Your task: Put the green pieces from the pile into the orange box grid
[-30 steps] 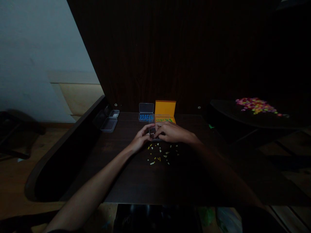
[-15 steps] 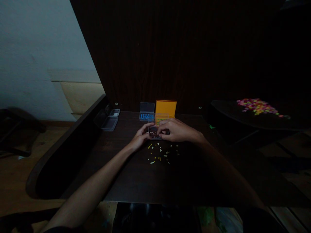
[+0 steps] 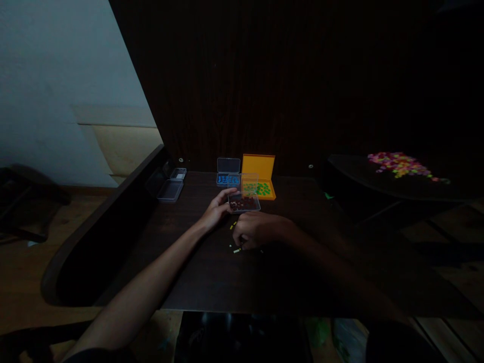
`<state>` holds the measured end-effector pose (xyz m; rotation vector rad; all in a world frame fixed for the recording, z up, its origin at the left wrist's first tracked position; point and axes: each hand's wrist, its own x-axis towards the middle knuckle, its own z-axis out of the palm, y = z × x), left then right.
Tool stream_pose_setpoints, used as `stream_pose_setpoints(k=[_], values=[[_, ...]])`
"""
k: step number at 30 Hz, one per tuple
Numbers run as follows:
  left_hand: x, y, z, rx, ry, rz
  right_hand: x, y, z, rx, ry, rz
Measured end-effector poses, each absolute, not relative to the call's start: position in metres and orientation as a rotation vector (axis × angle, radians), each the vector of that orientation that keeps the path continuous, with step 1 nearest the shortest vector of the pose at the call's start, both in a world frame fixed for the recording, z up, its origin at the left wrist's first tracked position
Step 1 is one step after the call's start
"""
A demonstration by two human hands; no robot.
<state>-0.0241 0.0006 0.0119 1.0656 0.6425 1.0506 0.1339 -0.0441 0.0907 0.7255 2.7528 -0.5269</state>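
Note:
A small clear box (image 3: 244,202) with dark red beads stands open on the dark table (image 3: 204,272). My left hand (image 3: 217,208) rests against its left side, fingers curled on the box's edge. My right hand (image 3: 254,230) is nearer to me, fingers bent down over the small yellow and white beads (image 3: 235,249) scattered on the table. What its fingertips hold is hidden. Behind the clear box lie an orange box (image 3: 258,176) with green beads and a clear box (image 3: 227,173) with blue beads, both open.
Two more clear boxes (image 3: 171,189) lie at the table's back left, beside a raised dark edge. A heap of coloured beads (image 3: 400,165) lies on a dark surface at the far right. A dark panel stands behind the table.
My right hand has left the clear box and come back towards me onto the scattered beads. The box of dark red beads now shows uncovered. My left hand stays at it.

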Motion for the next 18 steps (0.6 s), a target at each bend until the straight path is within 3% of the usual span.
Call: stream_pose_setpoints(k=[18], values=[[-0.024,0.001,0.011,1.071,0.628,1.053,0.128,-0.046,0.076,0.848,2.738,-0.429]])
